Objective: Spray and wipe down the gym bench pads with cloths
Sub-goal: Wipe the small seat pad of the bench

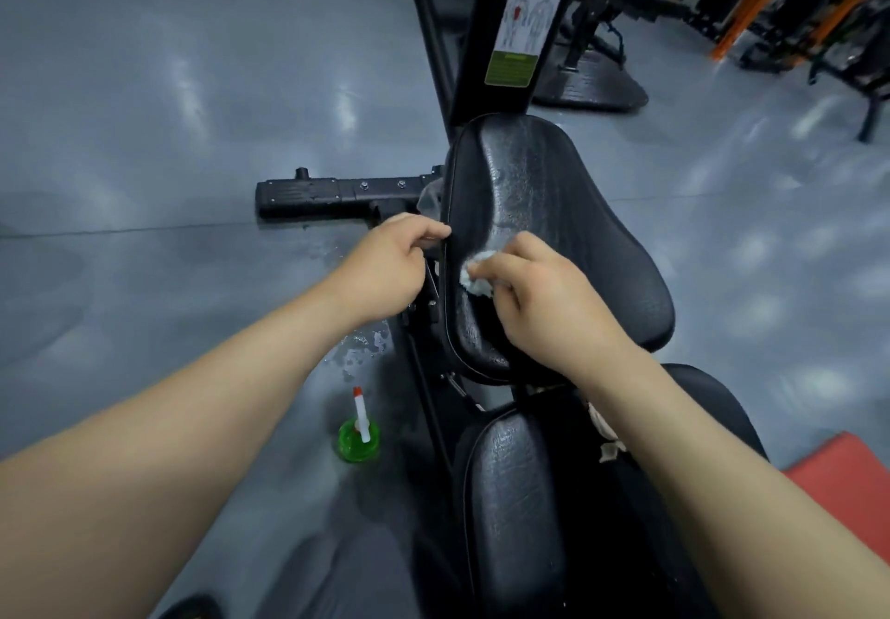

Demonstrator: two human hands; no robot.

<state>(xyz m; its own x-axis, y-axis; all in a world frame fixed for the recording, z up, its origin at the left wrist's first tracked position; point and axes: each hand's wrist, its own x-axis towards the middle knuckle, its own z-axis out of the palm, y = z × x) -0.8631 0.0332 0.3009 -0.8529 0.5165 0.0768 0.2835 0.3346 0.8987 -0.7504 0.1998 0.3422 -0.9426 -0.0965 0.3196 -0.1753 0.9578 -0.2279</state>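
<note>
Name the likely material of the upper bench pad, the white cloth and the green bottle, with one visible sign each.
The upper bench pad: probably vinyl or faux leather; black, glossy, grained. The white cloth: soft fabric or paper, crumpled; unclear which. The green bottle: likely translucent plastic; it glows.

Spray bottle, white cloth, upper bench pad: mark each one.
spray bottle (355, 446): head view, on its green body.
white cloth (476, 277): head view, on the bunched part showing beside the right hand (542, 293).
upper bench pad (554, 213): head view, on its bare black top surface.
</note>
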